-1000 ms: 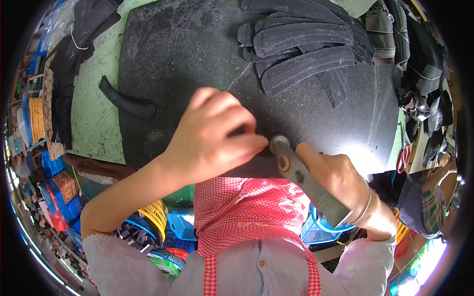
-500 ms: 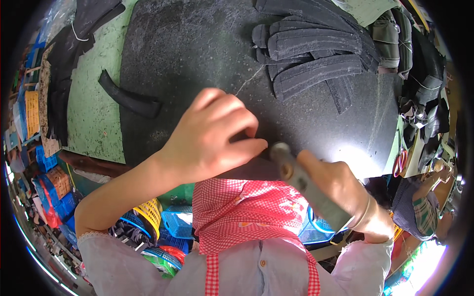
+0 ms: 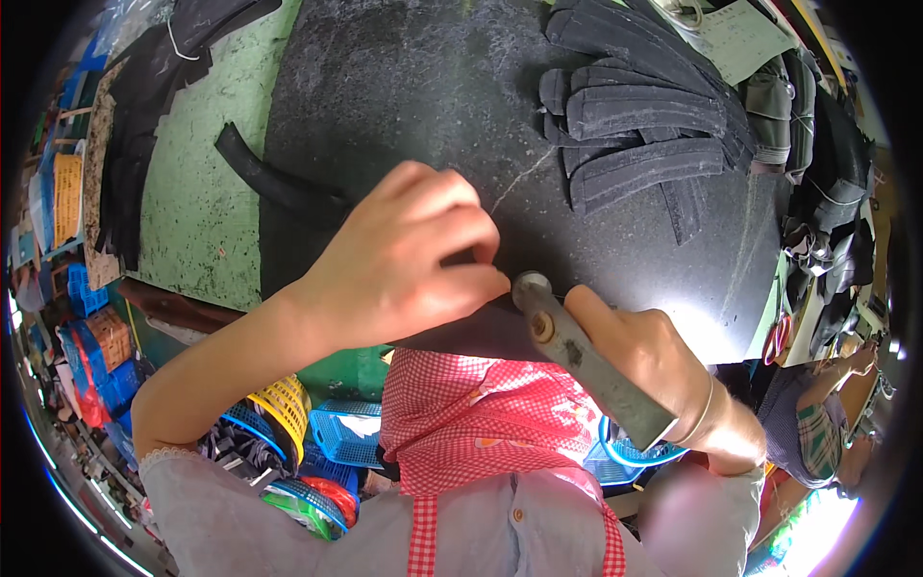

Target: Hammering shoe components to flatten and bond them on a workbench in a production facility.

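My right hand [image 3: 639, 346] is closed around a hammer [image 3: 586, 361], whose worn grey metal head lies along the near edge of a dark work mat [image 3: 404, 106]. The end of the wooden handle shows in the head's eye. Close by on the left, my left hand [image 3: 409, 264] is curled, thumb and fingers pinched on a black piece of material [image 3: 471, 256] that is mostly hidden under the hand. The hammer's round face is just beside my left thumb. A curved black strip [image 3: 269, 183] lies on the mat beyond my left wrist.
Several dark curved strips [image 3: 644, 106] are piled at the mat's far right. Rolled, tied bundles [image 3: 769, 115] and red-handled scissors [image 3: 779, 337] lie along the right side. Blue baskets [image 3: 346, 433] and a yellow one [image 3: 288, 409] stand below the table. Another person's arm [image 3: 832, 385] shows at right.
The view has shifted, so the mat and strips appear farther right. The hammer head, blurred earlier, is sharp now and slightly closer to my left thumb. Both hands keep their grips.
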The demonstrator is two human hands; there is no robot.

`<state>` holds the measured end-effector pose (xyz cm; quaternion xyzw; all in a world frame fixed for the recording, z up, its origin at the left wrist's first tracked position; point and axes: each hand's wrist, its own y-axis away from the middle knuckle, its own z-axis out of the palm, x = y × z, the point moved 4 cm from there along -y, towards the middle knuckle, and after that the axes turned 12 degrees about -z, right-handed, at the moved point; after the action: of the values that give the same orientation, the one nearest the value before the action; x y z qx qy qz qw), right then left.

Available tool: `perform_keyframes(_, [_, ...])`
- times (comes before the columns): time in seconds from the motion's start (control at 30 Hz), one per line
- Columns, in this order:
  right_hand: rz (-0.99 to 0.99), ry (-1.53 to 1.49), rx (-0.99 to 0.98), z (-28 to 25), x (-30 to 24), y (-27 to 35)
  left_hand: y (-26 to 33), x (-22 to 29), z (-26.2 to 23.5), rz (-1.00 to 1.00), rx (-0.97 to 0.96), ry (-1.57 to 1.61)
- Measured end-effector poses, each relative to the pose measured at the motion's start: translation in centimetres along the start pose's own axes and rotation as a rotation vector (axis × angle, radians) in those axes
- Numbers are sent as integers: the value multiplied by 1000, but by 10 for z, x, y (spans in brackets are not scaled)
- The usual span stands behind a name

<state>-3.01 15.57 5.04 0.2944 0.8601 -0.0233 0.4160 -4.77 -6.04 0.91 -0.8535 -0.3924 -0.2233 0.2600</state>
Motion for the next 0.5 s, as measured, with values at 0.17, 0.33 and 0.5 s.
perform_keyframes(0.17, [-94, 110, 96, -8, -5, -8, 11, -6, -6, 45, 67, -75])
perform_keyframes(0.33, [-50, -28, 13, -10, -10, -20, 9, -22, -15, -60, -45, 21])
perform_keyframes(0.5, [-128, 30, 44, -3, -15, -31, 19, -14, -19, 54, 55, -130])
